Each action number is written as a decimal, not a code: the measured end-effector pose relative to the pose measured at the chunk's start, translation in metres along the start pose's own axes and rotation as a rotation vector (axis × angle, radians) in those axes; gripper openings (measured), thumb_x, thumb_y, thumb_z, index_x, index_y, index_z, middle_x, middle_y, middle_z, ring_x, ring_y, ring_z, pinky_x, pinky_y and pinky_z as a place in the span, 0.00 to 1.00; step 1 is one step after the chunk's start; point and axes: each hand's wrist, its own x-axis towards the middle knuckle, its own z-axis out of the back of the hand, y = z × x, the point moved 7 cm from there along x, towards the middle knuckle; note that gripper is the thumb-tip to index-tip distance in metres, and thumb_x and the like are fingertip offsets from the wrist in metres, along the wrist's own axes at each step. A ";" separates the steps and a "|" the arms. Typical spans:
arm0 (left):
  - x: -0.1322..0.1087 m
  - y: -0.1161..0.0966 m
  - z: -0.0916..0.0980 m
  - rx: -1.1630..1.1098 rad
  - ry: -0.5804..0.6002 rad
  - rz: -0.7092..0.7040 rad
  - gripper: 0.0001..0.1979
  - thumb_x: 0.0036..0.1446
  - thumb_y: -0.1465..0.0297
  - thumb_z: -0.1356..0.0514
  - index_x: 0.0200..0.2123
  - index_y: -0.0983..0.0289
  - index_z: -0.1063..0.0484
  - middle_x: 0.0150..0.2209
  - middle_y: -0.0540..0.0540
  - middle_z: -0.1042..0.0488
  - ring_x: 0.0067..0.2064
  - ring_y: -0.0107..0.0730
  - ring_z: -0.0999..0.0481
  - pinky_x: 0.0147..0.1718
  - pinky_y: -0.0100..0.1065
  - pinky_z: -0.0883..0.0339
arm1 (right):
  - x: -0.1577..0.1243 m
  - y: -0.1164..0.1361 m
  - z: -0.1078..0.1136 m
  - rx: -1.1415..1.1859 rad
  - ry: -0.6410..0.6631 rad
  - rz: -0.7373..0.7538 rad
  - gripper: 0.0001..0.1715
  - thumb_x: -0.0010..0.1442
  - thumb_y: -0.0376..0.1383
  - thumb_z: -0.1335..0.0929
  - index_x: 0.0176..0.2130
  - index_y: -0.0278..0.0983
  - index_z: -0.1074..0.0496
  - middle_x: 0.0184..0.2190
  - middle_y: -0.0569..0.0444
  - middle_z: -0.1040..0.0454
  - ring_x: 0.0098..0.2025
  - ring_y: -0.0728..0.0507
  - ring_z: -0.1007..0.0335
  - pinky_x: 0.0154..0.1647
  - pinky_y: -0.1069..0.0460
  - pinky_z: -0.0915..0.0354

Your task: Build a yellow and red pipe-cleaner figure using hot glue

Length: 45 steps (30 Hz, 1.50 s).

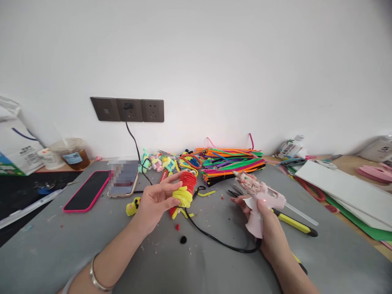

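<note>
My left hand point(157, 200) is closed around a red and yellow pipe-cleaner figure point(184, 190), held just above the grey mat point(190, 261). My right hand point(266, 222) grips the handle of a pink hot glue gun point(260, 194), its nozzle pointing up and left, a little apart from the figure. The gun's black cord point(214, 239) loops across the mat between my arms. A small yellow pipe-cleaner piece point(133, 206) lies left of my left hand.
A stack of coloured pipe cleaners point(232, 163) lies behind. Two phones point(87, 190) point(123, 179) rest at the left. Yellow-handled pliers point(295, 223), white boards point(346, 190), a drink cup point(72, 153) and wall sockets point(128, 109) are around.
</note>
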 end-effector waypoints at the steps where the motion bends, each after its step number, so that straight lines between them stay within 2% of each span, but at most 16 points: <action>1: 0.000 0.000 0.000 -0.003 0.002 -0.001 0.13 0.42 0.68 0.23 0.35 0.56 0.14 0.57 0.63 0.23 0.57 0.54 0.22 0.36 0.32 0.21 | 0.004 0.001 0.000 0.022 0.000 -0.005 0.30 0.57 0.60 0.32 0.24 0.39 0.27 0.35 0.47 0.21 0.46 0.34 0.26 0.46 0.46 0.34; 4: 0.000 -0.001 -0.001 -0.007 0.008 -0.008 0.12 0.43 0.69 0.23 0.35 0.56 0.14 0.58 0.63 0.23 0.55 0.53 0.20 0.37 0.33 0.20 | 0.014 0.004 0.001 0.076 0.054 -0.020 0.30 0.57 0.60 0.31 0.22 0.39 0.30 0.25 0.52 0.29 0.33 0.40 0.31 0.41 0.47 0.35; 7: 0.001 -0.001 -0.002 -0.002 0.017 -0.010 0.12 0.44 0.69 0.24 0.35 0.56 0.14 0.59 0.63 0.24 0.55 0.52 0.21 0.37 0.33 0.21 | 0.025 0.010 0.004 0.063 0.189 -0.017 0.31 0.58 0.60 0.33 0.21 0.39 0.33 0.22 0.56 0.36 0.27 0.44 0.39 0.36 0.47 0.37; 10: 0.001 -0.001 -0.002 0.014 0.014 -0.011 0.12 0.44 0.69 0.23 0.36 0.56 0.14 0.58 0.63 0.24 0.58 0.54 0.23 0.38 0.33 0.21 | 0.035 0.017 0.008 0.007 0.287 0.014 0.33 0.58 0.63 0.34 0.22 0.40 0.34 0.23 0.56 0.39 0.26 0.45 0.44 0.32 0.48 0.41; 15: 0.001 -0.001 -0.001 0.040 0.006 -0.011 0.12 0.44 0.68 0.24 0.36 0.56 0.14 0.59 0.63 0.24 0.58 0.56 0.23 0.36 0.32 0.21 | 0.052 0.013 0.009 -0.059 0.359 0.006 0.35 0.57 0.67 0.37 0.25 0.40 0.35 0.23 0.56 0.40 0.27 0.45 0.48 0.28 0.48 0.45; 21: 0.002 0.001 0.001 0.049 0.005 -0.012 0.12 0.44 0.70 0.24 0.36 0.55 0.14 0.59 0.61 0.24 0.57 0.54 0.22 0.36 0.32 0.21 | 0.071 0.007 0.008 -0.112 0.366 -0.028 0.38 0.51 0.70 0.36 0.24 0.39 0.34 0.23 0.56 0.39 0.26 0.46 0.47 0.28 0.49 0.44; 25: 0.003 0.001 0.002 0.050 -0.004 -0.005 0.13 0.43 0.70 0.24 0.36 0.56 0.14 0.58 0.62 0.24 0.55 0.52 0.21 0.37 0.32 0.21 | 0.080 0.009 0.011 -0.142 0.325 -0.058 0.38 0.49 0.70 0.35 0.24 0.39 0.32 0.23 0.55 0.36 0.25 0.46 0.45 0.26 0.49 0.44; 29: 0.003 0.002 0.004 0.061 -0.023 0.006 0.13 0.42 0.69 0.23 0.36 0.57 0.14 0.58 0.63 0.23 0.58 0.54 0.23 0.38 0.33 0.22 | 0.063 0.012 0.011 -0.175 0.257 -0.114 0.36 0.51 0.68 0.34 0.26 0.38 0.29 0.21 0.54 0.34 0.23 0.46 0.42 0.22 0.50 0.46; 32: 0.004 0.004 0.007 0.073 -0.028 0.016 0.13 0.43 0.69 0.23 0.36 0.57 0.14 0.59 0.62 0.24 0.59 0.54 0.24 0.40 0.35 0.22 | 0.027 0.014 0.008 -0.171 0.237 -0.175 0.38 0.55 0.68 0.36 0.28 0.37 0.27 0.21 0.54 0.34 0.22 0.46 0.42 0.22 0.51 0.46; 35: 0.005 0.006 0.010 0.077 -0.033 0.019 0.14 0.43 0.69 0.24 0.37 0.57 0.15 0.60 0.62 0.25 0.57 0.53 0.22 0.42 0.37 0.22 | -0.010 0.008 0.008 -0.206 0.208 -0.343 0.38 0.55 0.67 0.35 0.31 0.35 0.24 0.23 0.54 0.32 0.24 0.46 0.39 0.23 0.52 0.45; 37: 0.005 0.006 0.010 0.077 -0.035 0.018 0.14 0.43 0.69 0.23 0.37 0.58 0.15 0.60 0.62 0.25 0.55 0.52 0.21 0.42 0.37 0.22 | -0.024 0.010 0.009 -0.269 0.181 -0.405 0.36 0.56 0.65 0.34 0.32 0.35 0.23 0.23 0.53 0.31 0.25 0.44 0.37 0.23 0.52 0.44; 41: 0.005 0.006 0.010 0.093 -0.045 0.019 0.14 0.42 0.69 0.23 0.36 0.58 0.14 0.59 0.62 0.24 0.58 0.53 0.23 0.39 0.33 0.22 | -0.020 0.017 0.005 -0.378 0.184 -0.466 0.34 0.56 0.64 0.34 0.29 0.37 0.23 0.18 0.54 0.32 0.22 0.45 0.39 0.20 0.52 0.46; 45: 0.005 0.005 0.008 0.111 -0.038 0.014 0.14 0.43 0.68 0.23 0.37 0.58 0.15 0.59 0.62 0.24 0.60 0.54 0.25 0.37 0.31 0.23 | -0.007 0.020 0.001 -0.412 0.180 -0.516 0.32 0.57 0.61 0.33 0.31 0.36 0.23 0.21 0.54 0.30 0.21 0.47 0.39 0.18 0.54 0.47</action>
